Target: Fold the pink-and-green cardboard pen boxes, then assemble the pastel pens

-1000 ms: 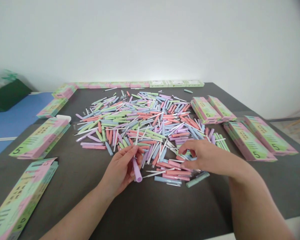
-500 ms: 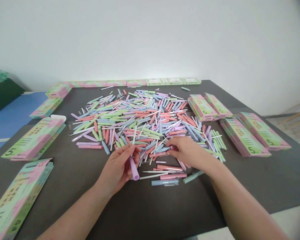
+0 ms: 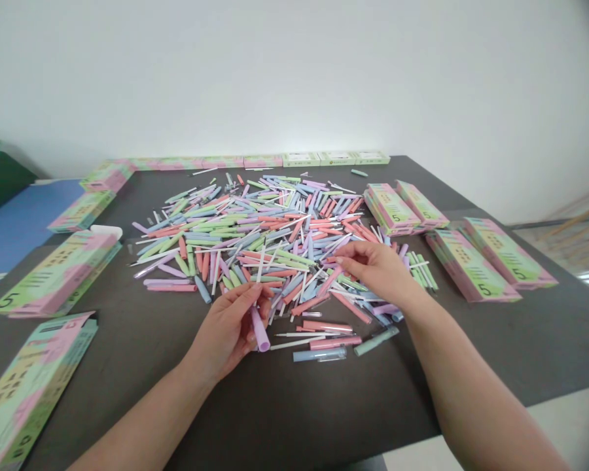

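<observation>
My left hand (image 3: 235,320) is closed around a purple pen barrel (image 3: 260,330), its open end facing me. A white refill (image 3: 260,265) with a dark tip stands up from the same fingers. Over the right side of the pile, my right hand (image 3: 375,268) pinches the upper end of a pink pen barrel (image 3: 330,281). A large heap of loose pen parts (image 3: 235,226) in green, blue, purple and coral lies under and beyond both hands. Just in front of it are a blue pen cap (image 3: 319,354), a green one (image 3: 375,341) and several pink pieces.
Pastel boxes marked 5 lie at the right (image 3: 476,265) and left (image 3: 59,271) of the dark table (image 3: 285,418). More boxes (image 3: 220,161) line its back edge by the wall. A blue surface (image 3: 34,212) with a dark green container (image 3: 4,183) is at far left.
My right hand has moved up and slightly right over the pile, and a pink barrel now shows at its fingertips. My left hand keeps the purple barrel and refill. The view has shifted slightly.
</observation>
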Motion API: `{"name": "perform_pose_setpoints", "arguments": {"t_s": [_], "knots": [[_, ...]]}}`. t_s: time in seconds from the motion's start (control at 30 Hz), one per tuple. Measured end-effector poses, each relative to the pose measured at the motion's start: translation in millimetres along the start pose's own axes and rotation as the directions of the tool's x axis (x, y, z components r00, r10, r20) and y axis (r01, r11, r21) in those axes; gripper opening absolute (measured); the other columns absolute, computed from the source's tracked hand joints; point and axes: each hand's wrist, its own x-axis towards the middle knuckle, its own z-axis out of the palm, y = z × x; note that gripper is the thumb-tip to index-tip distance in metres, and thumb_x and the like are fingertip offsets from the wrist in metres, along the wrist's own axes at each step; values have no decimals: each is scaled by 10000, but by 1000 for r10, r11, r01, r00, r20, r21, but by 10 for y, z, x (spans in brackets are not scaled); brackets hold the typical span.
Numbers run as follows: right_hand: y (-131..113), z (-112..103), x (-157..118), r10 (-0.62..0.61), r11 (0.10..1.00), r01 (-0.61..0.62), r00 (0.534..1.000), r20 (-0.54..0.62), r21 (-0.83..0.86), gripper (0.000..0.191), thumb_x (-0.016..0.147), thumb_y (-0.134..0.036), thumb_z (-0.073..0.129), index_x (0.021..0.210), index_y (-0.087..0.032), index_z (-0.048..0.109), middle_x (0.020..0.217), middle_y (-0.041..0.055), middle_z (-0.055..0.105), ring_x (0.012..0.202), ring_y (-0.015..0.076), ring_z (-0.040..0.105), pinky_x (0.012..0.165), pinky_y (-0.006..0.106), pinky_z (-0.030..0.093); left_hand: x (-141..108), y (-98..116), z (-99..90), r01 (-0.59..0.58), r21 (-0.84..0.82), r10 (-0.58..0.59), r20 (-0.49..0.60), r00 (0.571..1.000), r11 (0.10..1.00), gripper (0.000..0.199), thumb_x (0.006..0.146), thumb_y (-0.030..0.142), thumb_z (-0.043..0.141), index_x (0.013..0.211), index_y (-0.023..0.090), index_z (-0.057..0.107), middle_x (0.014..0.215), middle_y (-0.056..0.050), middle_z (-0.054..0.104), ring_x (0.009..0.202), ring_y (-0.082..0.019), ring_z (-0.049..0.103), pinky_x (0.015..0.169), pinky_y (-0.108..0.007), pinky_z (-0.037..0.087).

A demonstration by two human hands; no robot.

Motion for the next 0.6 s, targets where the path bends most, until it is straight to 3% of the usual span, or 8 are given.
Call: {"name": "perform_pose_setpoints", "arguments": {"t_s": [0.17,0.33,0.47,0.6], "knots": [[28,21,9,-73,990,77,997,40,-122,196,829,-242,565,944,-175,708,823,37,727,706,175,642,648,280,490,5,-11,-20,-10,11,10,16,1000,1000,221,846,364,632,802,148,642,578,37,542,358,-24,376,328,-128,269],[-25,-8,-16,-40,966,70,992,121,-249,229,835,-215,552,964,-182,739,919,40,753,767,193,667,695,291,489,13,-17,-31,-13,14,13,23,1000,1000,213,856,363,621,819,155,642,586,38,549,359,-25,376,326,-128,279],[-112,-19,-54,-66,900,153,973,220,-408,187,825,-185,571,862,-184,754,939,35,756,834,208,677,741,296,474,15,-21,-23,-2,2,2,8,1000,1000,222,839,369,640,804,149,635,570,41,540,355,-23,386,322,-122,275],[-144,11,-71,-104,879,151,986,128,-452,217,833,-141,574,951,-172,753,994,52,753,879,207,682,794,300,482,17,-25,-15,-16,-1,16,16,1000,1000,239,825,383,653,806,146,635,568,44,544,337,-15,374,309,-117,266]]}}
